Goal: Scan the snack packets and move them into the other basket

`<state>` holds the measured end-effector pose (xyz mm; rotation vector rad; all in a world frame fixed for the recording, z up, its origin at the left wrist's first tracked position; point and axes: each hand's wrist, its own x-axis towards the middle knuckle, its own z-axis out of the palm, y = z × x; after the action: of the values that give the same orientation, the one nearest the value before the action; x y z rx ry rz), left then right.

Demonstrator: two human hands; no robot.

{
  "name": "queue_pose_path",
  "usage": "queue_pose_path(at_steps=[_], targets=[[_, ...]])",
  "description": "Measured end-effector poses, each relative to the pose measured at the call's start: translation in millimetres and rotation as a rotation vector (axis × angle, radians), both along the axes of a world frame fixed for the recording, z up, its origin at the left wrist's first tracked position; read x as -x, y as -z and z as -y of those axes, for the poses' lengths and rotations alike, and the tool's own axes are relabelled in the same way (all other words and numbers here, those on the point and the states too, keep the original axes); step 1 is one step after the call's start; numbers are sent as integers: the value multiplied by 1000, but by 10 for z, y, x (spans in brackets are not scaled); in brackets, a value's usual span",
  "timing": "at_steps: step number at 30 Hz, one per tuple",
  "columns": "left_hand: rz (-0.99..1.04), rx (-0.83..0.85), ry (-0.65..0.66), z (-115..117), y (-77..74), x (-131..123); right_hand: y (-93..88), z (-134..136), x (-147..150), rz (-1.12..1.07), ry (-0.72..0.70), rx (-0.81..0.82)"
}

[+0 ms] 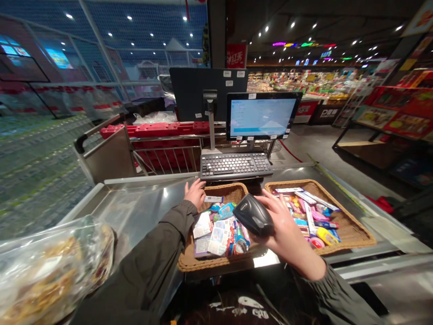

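Observation:
My right hand (287, 228) is closed round a dark handheld barcode scanner (253, 215), held above the gap between two wicker baskets. My left hand (195, 193) reaches forward and rests on the far left rim of the left wicker basket (189, 262), fingers bent; whether it holds anything I cannot make out. That basket is filled with several small packets and cards (219, 230). The right wicker basket (352, 230) holds several colourful small items. A black keyboard (236, 165) lies just beyond the baskets, below a lit checkout screen (261, 116).
A steel checkout counter (135, 203) spreads to the left. A clear plastic bag of food (50, 271) lies at the near left. Behind the counter stand a shopping cart (162, 153) and a second dark monitor (203, 92). Shop shelves (399, 108) line the right.

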<state>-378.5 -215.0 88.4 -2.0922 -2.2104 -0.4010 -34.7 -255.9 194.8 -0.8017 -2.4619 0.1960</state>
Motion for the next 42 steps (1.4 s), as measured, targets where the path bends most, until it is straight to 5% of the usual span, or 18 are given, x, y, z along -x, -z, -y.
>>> queue_pose_path(at_steps=[5,10,17,22,27,33,42], targets=[[-40,46,-113,18,126,127,-8,-11,-6,-16,-10,13],[-82,91,-51,103,-75,-24,33,-4,-137,-22,57,43],[-42,22,317,50,-577,-710,222,-16,-737,-44,273,12],[-49,-19,541,-283,-659,-1363,333,-22,-1316,-82,505,6],[-82,78,728,-764,-568,-2096,391,5,-1756,-103,629,4],[-146,199,827,-1341,-269,-2863,436,0,-2030,-80,658,69],[-227,423,827,-1772,198,-3470,452,-172,-2126,-85,607,152]])
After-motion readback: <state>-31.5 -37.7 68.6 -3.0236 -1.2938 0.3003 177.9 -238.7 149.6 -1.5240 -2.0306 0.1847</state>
